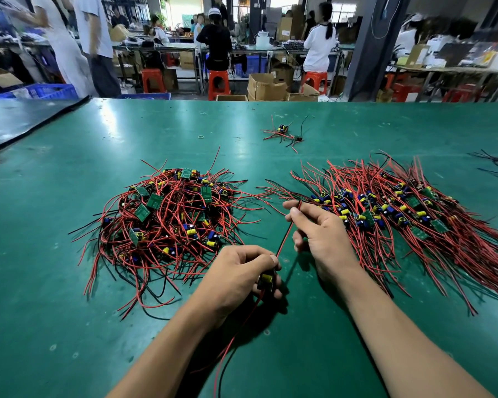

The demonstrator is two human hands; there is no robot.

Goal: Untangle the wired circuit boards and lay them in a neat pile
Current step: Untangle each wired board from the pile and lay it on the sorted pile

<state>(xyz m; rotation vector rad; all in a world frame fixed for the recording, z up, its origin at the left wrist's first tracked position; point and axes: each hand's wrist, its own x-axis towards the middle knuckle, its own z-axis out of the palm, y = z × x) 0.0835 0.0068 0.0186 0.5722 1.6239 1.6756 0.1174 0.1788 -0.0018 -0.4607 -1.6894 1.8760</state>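
- Head view: the left hand (240,275) sits low over the green table (69,326), forearm coming in from the bottom edge, knuckles up and fingers curled inward.
- Its thumb and fingertips grip a small circuit board (266,280) with a yellow capacitor. The fingers hide most of the board.
- A red-and-black wire pair (284,238) runs taut from that board up and to the right, to the right hand (321,235).
- The right hand is angled inward, and its thumb and forefinger pinch the wire pair near its far end. The other fingers curl loosely below, possibly brushing the table.
- More leads (230,349) trail from the board toward the camera, between the forearms.
- Left of the hands lies the tangled heap (170,216) of wired boards, with wires looping every way.
- To the right is the combed pile (408,214), with boards in a band and wires fanned roughly parallel. The right wrist is just beside its edge.
- Farther back are a small cluster (283,133) of boards and a rubber band (201,137).
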